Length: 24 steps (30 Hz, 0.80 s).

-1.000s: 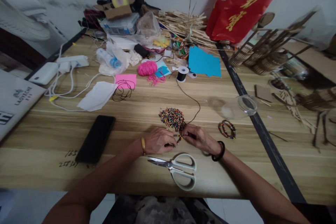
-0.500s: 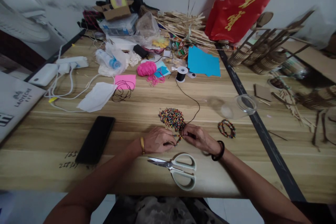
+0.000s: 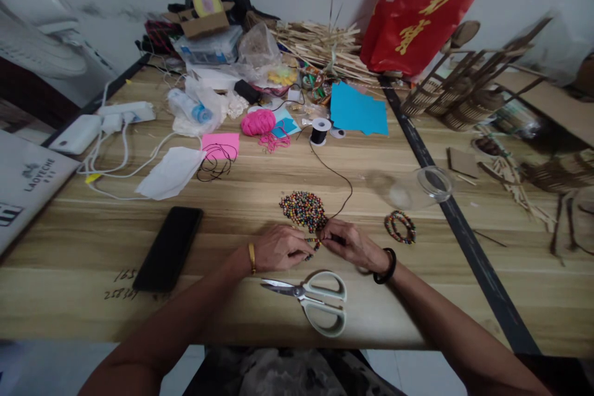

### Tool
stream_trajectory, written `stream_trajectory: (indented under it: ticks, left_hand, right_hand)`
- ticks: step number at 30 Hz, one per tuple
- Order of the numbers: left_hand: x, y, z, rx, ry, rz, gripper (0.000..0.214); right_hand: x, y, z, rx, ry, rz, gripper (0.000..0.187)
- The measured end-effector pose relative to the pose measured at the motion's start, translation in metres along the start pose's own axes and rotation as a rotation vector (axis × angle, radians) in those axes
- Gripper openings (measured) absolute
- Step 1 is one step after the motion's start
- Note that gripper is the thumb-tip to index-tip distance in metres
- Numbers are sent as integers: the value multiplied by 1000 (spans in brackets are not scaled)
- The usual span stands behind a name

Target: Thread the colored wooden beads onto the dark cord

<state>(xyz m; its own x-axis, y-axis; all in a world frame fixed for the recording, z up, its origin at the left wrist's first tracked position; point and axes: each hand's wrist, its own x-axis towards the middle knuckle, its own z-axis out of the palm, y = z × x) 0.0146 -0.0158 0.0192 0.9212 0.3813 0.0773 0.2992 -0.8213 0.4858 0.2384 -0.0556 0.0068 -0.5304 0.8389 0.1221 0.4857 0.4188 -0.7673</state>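
Between my hands runs a short string of multicoloured beads [image 3: 314,250], threaded on black cord [image 3: 346,182] that leads back to a spool [image 3: 320,132]. My left hand [image 3: 282,249], wearing a gold bracelet, pinches the strung beads at its fingertips. The fingers of my right hand [image 3: 350,242], above a dark bangle, are closed on the cord at the right end of the string. Just beyond both hands lies a pile of loose beads [image 3: 304,208]. Scissors [image 3: 309,300] with pale handles rest slightly open in front of me.
A finished-looking beaded bracelet [image 3: 400,227] and a clear jar [image 3: 429,185] lie to the right. At left are a black phone [image 3: 169,249] and white paper [image 3: 171,173]. Pink yarn [image 3: 258,122], blue sheets [image 3: 358,109] and wooden strips [image 3: 320,46] crowd the back.
Both hands stay nearly in place, with the left fingers shifting slightly on the beads. The view itself has moved a little.
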Motion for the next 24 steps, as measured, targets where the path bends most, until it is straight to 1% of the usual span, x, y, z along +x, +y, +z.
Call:
stream_trajectory:
  ticks: [7, 18, 24]
  left_hand:
    - [0, 0, 1, 8, -31, -5, 22]
    - [0, 1, 0, -5, -24, -9, 20]
    - [1, 1, -2, -23, 1, -47, 20]
  right_hand:
    - [0, 0, 0, 11, -2, -1, 13]
    - [1, -1, -1, 8, -8, 6, 13]
    - [1, -2, -1, -3, 6, -2, 13]
